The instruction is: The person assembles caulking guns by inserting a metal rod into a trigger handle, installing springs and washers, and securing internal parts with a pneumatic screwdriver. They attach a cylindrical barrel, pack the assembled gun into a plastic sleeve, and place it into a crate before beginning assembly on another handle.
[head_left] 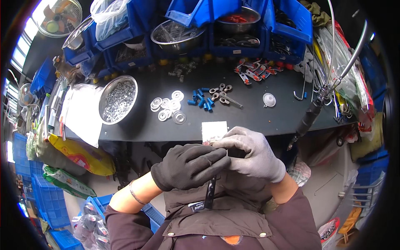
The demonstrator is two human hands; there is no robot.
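My left hand (191, 166) wears a black glove and my right hand (251, 153) a light grey one. They meet just off the table's front edge, fingers curled and pressed together. Whatever they hold is hidden. Below the left fingers a glossy black strip (210, 193) hangs over my brown apron (241, 200); I cannot tell whether it is held. A small white square sheet (213, 130) lies at the edge beyond the fingertips. Further in lie flat metal discs (165, 109), blue sleeves (203, 100), metal eye-shaped pieces (223, 95), a spring (234, 102) and a white round cap (269, 99).
A steel bowl (134, 98) of small metal parts stands on the left, beside white sheets (81, 109). Blue bins (237, 51) line the back, with red-and-silver clips (256, 71) before them. A black power driver (308, 118) hangs at the right edge.
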